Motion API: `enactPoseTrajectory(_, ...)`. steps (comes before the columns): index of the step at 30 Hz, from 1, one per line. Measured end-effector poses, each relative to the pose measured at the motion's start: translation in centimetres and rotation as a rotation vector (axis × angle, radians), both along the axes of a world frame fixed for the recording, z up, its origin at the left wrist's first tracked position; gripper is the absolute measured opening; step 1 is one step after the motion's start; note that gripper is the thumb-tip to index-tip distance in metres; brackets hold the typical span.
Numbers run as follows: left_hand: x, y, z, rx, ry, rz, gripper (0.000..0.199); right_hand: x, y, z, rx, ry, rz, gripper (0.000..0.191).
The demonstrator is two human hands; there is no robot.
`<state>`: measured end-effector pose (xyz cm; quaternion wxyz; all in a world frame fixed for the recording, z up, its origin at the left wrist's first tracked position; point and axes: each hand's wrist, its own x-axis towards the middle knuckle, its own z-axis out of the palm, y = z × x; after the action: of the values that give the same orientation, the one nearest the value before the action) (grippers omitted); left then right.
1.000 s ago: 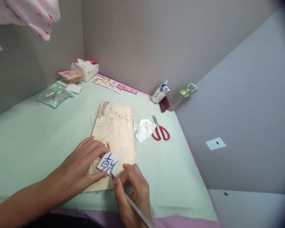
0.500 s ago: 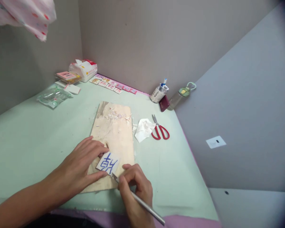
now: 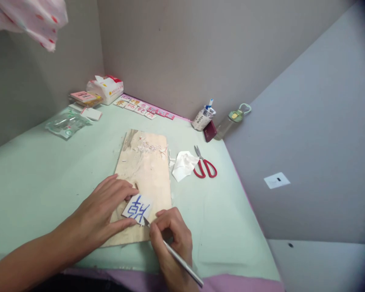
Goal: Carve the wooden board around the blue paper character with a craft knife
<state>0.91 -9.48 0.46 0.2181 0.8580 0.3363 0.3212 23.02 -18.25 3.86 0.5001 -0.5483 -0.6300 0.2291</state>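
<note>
A small white carving block (image 3: pixel 135 208) with a character drawn in blue lies on a wooden board (image 3: pixel 153 174). My left hand (image 3: pixel 112 207) is closed about the block, thumb at its near edge and fingers at its far edge, steadying it against the board. In my right hand (image 3: pixel 172 233) is a slim metal craft knife (image 3: pixel 184 261), held like a pen. The knife's blade touches the block's lower right edge, beside the blue lines. Pale shavings (image 3: pixel 150 148) are scattered over the far part of the board.
Right of the board lie a crumpled tissue (image 3: pixel 185 165) and red-handled scissors (image 3: pixel 204 164). A pen holder (image 3: pixel 203 119) and a bottle (image 3: pixel 231 121) stand farther back. Several lettered tiles (image 3: pixel 141 107), a tissue pack (image 3: pixel 106 89) and a plastic bag (image 3: pixel 67 123) are along the back.
The knife in my right hand has shifted slightly, its tip now a little higher on the block's edge. My left hand keeps its hold.
</note>
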Motion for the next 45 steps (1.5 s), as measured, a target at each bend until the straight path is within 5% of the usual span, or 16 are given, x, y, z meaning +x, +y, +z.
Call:
enactPoseTrajectory(12, -0.2, 0.1, -0.3, 0.023, -0.006, 0.005, 0.038, 0.6, 0.2, -0.5, 0.050, 0.032, 0.107, 0.027)
enactPoseTrajectory(27, -0.2, 0.0, 0.0, -0.010, 0.004, 0.012, 0.037, -0.3, 0.5, -1.4, 0.107, -0.041, -0.084, 0.028)
enactPoseTrajectory(39, -0.2, 0.2, -0.1, 0.006, -0.014, 0.002, 0.036, 0.0, 0.2, -1.9, -0.008, 0.100, -0.016, 0.026)
enactPoseTrajectory(45, -0.2, 0.2, 0.0, 0.004, -0.004, -0.010, 0.035, 0.0, 0.2, -2.4, -0.062, 0.151, -0.089, 0.026)
